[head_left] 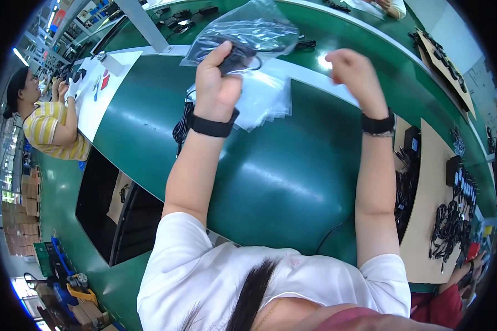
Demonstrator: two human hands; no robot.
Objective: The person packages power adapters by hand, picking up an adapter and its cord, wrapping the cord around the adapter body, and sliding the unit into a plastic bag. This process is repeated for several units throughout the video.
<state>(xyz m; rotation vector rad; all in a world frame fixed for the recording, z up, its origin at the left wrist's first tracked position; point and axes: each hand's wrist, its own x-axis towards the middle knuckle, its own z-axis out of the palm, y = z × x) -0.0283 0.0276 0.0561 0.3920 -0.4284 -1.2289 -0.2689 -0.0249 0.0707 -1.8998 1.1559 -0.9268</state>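
Note:
My left hand (pixel 218 85) is closed on a clear plastic bag (pixel 276 34), lifted over the far side of the green table. Inside the bag is a black coiled cable with a dark block that the film partly blurs. My right hand (pixel 360 76) is raised to the right of the bag, apart from it, with its fingers curled in and nothing seen in them. Below the held bag, a fanned stack of flat clear bags (pixel 266 100) lies on the table (pixel 281 176). A bundle of black cable (pixel 181 128) lies beside my left wrist.
Cardboard sheets (pixel 425 220) with black power adapters (pixel 454 170) and coiled cables (pixel 446 229) are at my right. A metal post (pixel 143 27) rises at the far left. Another person (pixel 52 124) works at the left; a black bin (pixel 96 204) stands by the table's left edge.

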